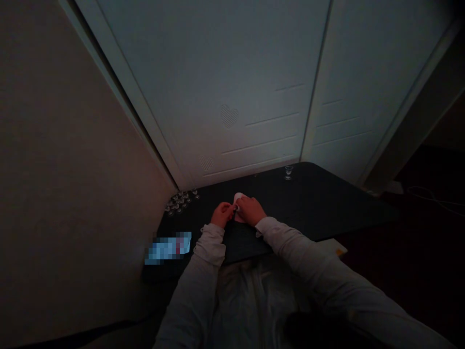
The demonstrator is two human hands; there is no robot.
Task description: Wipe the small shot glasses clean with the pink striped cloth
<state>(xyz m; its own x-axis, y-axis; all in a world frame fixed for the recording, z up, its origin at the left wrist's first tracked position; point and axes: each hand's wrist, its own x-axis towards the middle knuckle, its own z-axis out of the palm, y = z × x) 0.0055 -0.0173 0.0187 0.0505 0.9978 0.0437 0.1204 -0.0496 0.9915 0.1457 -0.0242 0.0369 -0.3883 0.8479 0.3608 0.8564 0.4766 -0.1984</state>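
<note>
The room is dim. My left hand [221,214] and my right hand [250,210] meet over the middle of a black table [319,203], both in pale long sleeves. My right hand is curled around a small pink and white object [238,198]; only its top edge shows. The fingers of my left hand are pinched together against that same spot, on something too small to name.
A cluster of several small clear glass pieces [179,201] lies at the table's back left corner. One small stemmed glass [288,172] stands at the back edge. A blurred blue patch [169,247] lies at the front left. White panelled doors [254,97] rise behind the table.
</note>
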